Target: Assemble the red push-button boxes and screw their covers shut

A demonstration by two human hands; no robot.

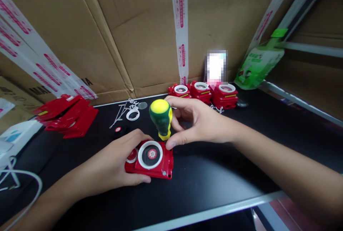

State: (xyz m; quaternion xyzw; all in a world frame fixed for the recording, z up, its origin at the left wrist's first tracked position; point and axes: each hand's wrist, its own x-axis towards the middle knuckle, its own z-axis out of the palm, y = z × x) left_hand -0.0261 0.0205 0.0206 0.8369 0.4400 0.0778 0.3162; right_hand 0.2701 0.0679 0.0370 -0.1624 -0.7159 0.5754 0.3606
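Note:
On the black table, my left hand (115, 163) is closed round the left end of a red box-shaped device (167, 165), thumb on the near side. The device has a white ring (140, 159) round a dark disc with a red-and-white centre, and a smaller red lens (132, 156) partly under my fingers. A stubby green-and-yellow screwdriver (160, 118) stands upright over its far right corner, tip hidden. My right hand (194, 122) curls round the screwdriver's right side, index finger behind the handle and thumb low by the corner.
Red housing parts (72, 116) are stacked at the left. Behind lie a loose white ring (133, 115), a clear disc (142, 105) and a small black round part (119, 131). Several finished-looking red devices (200, 93) line the cardboard wall (150, 27). A green pouch (259, 63) stands at right.

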